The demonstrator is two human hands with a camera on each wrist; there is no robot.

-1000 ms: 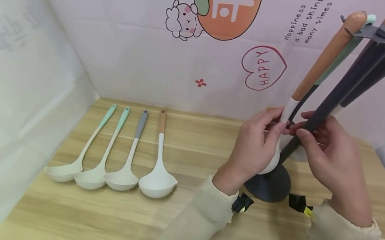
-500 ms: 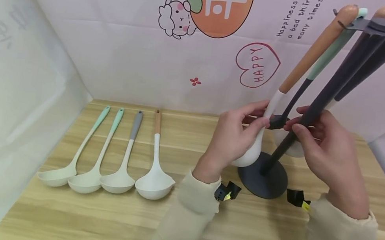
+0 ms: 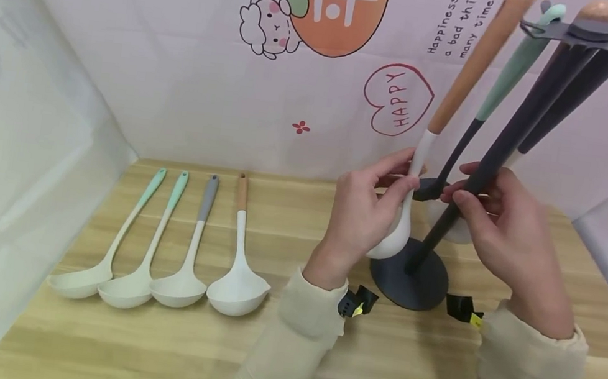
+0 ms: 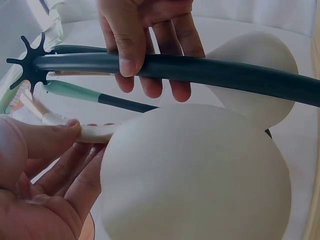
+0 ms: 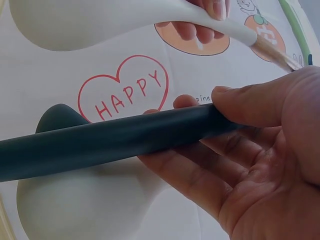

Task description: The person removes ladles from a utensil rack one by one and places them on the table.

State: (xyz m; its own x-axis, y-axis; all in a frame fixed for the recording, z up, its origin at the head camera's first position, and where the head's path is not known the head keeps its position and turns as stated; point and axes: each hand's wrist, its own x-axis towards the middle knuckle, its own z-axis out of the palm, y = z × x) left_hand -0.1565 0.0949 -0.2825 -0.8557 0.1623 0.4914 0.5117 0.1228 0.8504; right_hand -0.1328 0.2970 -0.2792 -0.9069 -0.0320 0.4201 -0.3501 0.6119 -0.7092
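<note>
My left hand (image 3: 360,211) pinches the white neck of a wooden-handled ladle (image 3: 466,76) between thumb and fingers. The ladle leans beside a dark utensil stand (image 3: 409,276), its handle top apart from the stand's hooks. Its pale rounded bowl (image 4: 195,170) fills much of the left wrist view. My right hand (image 3: 513,232) grips the stand's pole (image 5: 115,137) between thumb and fingers. On the hooks hang a green-handled utensil with a dark lower part (image 3: 511,75), a dark-handled one (image 3: 573,98) and another with a wooden handle top (image 3: 597,10), partly hidden behind the pole.
Several ladles lie in a row on the wooden table (image 3: 151,347) at the left: two green-handled (image 3: 132,239) (image 3: 160,242), a grey-handled ladle (image 3: 196,246) and a wooden-handled ladle (image 3: 240,257). A printed white cloth (image 3: 207,97) stands behind.
My left hand has moved left with the ladle, and its handle top has come away from the stand's hook. My right hand keeps its grip on the pole. The view has shifted slightly.
</note>
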